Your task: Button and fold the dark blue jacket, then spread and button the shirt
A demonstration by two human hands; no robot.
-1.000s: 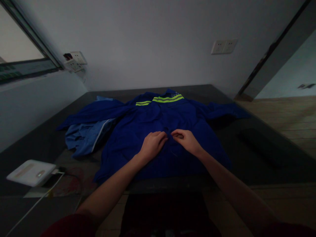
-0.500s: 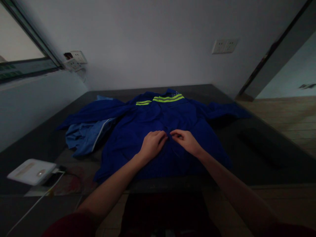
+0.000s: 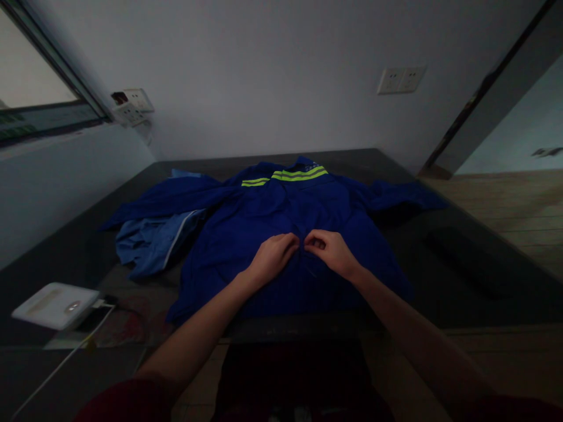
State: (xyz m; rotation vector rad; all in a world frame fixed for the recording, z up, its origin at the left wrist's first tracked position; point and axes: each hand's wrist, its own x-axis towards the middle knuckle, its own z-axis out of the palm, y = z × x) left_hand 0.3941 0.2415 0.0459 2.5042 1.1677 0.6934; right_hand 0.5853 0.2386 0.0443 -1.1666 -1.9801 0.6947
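A dark blue work jacket (image 3: 246,234) with yellow-green reflective stripes (image 3: 299,175) across the chest lies spread on the dark table, its collar toward the wall and its sleeves out to both sides. My left hand (image 3: 276,253) pinches the jacket's front near the middle line. Just beside it, my right hand (image 3: 329,251) pinches the cloth on the other side of that line, fingertips a small gap apart from the left ones. Any button or fastener between the fingers is too small and dark to make out.
Under the jacket's left-hand sleeve lies a lighter blue garment (image 3: 152,243) with white piping. A white box-shaped device (image 3: 57,306) with a cable sits at the table's left front. A dark flat object (image 3: 466,261) lies on the right. Wall sockets (image 3: 401,80) are behind.
Both hands stay at the jacket's front with only slight finger movement. The left fingertips have shifted a little to the right. The jacket lies as before.
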